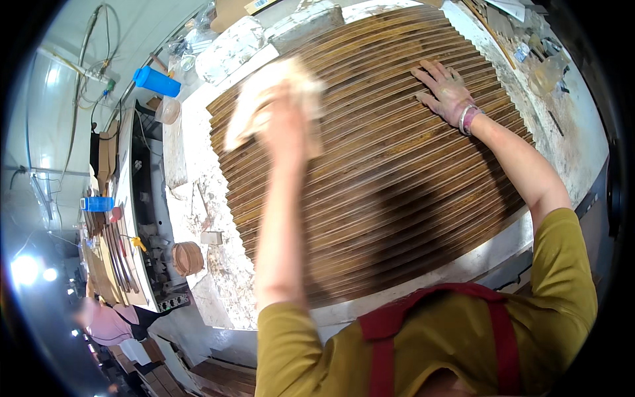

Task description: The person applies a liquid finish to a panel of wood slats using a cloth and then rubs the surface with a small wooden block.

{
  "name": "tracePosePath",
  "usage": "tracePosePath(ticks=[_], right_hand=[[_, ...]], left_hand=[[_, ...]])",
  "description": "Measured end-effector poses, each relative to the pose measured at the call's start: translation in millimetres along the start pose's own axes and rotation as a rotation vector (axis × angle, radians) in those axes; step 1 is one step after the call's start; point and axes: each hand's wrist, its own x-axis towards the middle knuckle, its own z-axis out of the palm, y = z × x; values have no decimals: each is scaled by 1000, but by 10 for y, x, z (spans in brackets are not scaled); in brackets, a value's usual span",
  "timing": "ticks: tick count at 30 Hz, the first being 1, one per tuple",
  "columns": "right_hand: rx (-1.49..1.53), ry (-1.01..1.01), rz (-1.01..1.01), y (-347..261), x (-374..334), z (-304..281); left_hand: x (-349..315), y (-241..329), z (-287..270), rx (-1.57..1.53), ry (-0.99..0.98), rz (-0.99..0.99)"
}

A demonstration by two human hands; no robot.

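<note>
I see the left hand [282, 119] apparently clutching a blurred cloth [303, 78] at my eleven o'clock, the right hand [450, 98] spread at two, presumably bracing the ribbed wood panel [377, 155].

The left forearm [281, 225] reaches straight forward, its left hand [283, 122] blurred and closed in a grip. The right forearm [512, 149] angles forward and inward; the right hand [450, 96] lies palm down, fingers [428, 79] spread.

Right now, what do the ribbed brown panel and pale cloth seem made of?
Ribbed brown panel: probably stained wood, slightly glossy, from uneven brown streaks and ridge highlights. Pale cloth: likely soft, matte fabric, given its crumpled shape; blur hides any weave.
</note>
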Motion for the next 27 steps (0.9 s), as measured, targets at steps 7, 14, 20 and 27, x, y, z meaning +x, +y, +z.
tracePosePath(ticks=[7, 14, 20, 27], right_hand=[[1, 21, 7, -31, 1, -7], [49, 25, -3, -14, -26, -43], [32, -7, 9, -16, 20, -79], [42, -6, 11, -50, 4, -73]], left_hand=[[-134, -1019, -46, 438, 189, 247], [294, -478, -797, 39, 480, 244], [585, 690, 692, 272, 188, 471], [729, -1612, -674, 212, 345, -94]])
